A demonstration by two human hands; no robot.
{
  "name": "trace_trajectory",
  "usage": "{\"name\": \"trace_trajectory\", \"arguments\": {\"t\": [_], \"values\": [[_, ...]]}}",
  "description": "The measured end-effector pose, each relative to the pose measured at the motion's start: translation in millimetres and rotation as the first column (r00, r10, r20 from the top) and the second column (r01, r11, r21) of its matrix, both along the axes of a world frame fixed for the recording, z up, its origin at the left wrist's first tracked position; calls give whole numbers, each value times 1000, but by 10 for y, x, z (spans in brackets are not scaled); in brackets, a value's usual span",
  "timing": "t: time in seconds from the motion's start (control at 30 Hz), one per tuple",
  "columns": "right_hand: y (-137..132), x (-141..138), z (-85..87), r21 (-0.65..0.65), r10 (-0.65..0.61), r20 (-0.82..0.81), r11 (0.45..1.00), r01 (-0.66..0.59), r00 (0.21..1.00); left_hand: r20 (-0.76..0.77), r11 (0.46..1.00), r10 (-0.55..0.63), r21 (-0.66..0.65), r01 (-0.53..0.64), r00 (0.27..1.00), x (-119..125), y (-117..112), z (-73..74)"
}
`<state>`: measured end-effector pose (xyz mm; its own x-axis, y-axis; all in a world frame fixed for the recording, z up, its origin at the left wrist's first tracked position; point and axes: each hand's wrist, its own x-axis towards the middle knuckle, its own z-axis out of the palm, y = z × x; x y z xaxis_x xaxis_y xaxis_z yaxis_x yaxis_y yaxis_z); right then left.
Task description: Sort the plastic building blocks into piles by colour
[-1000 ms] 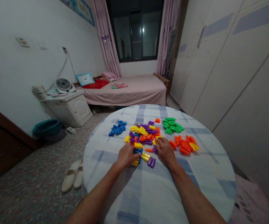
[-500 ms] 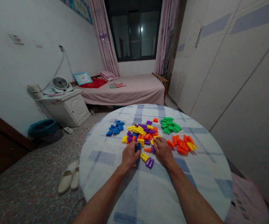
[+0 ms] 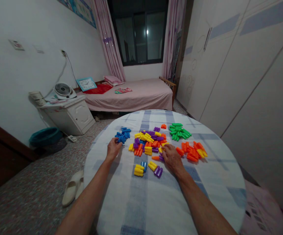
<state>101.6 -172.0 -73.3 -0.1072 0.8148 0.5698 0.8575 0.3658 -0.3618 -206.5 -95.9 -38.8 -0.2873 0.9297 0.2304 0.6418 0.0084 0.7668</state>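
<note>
On my head feed, the left hand is at the near edge of a loose pile of glossy blue, ridged plastic blocks, most of them just beyond its fingertips. I can't tell whether thumb and fingers are closed on one. My right hand lies at the near right side of a mixed heap of yellow, purple, orange and blue plastic blocks, partly covering a purple block; its grip is hidden from me. Both forearms are cut off below.
</note>
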Motion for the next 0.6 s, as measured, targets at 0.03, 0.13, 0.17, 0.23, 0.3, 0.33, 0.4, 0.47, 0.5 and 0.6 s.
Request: {"name": "trace_trajectory", "arguments": {"t": [0.03,0.13,0.17,0.23,0.3,0.33,0.4,0.47,0.5,0.6], "values": [[-1,1,0,0,1,-3,1000,-1,1000,-6,1000,18,-3,-18,1000,-31,33,1],[-9,0,5,-4,4,-13,1000,-4,1000,-103,996,71,57,-66,992,-30,-3,14],[-13,-1,8,-8,5,-14,1000,-5,1000,-142,995,68,87,-56,988,2,-62,22],[-19,-4,13,-18,2,-13,1000,-3,1000,-188,993,-16,115,38,982,108,-239,48],[-22,-7,17,-27,-1,-12,1000,1,1000,-183,973,-206,62,220,961,254,-462,85],[-22,-7,17,-30,-4,-11,1000,4,1000,-183,948,-305,29,316,935,334,-577,104],[-17,-7,15,-29,-8,-9,1000,8,1000,-230,880,-466,-19,475,854,485,-782,131],[-11,-5,9,-26,-13,-9,1000,13,1000,-327,823,-553,-68,565,766,609,-930,133],[-9,-5,7,-25,-13,-10,1000,13,1000,-374,802,-581,-111,587,723,659,-980,124],[-7,-4,6,-28,-4,-8,1000,3,1000,-472,795,-593,-216,566,653,768,-1050,85]]}}
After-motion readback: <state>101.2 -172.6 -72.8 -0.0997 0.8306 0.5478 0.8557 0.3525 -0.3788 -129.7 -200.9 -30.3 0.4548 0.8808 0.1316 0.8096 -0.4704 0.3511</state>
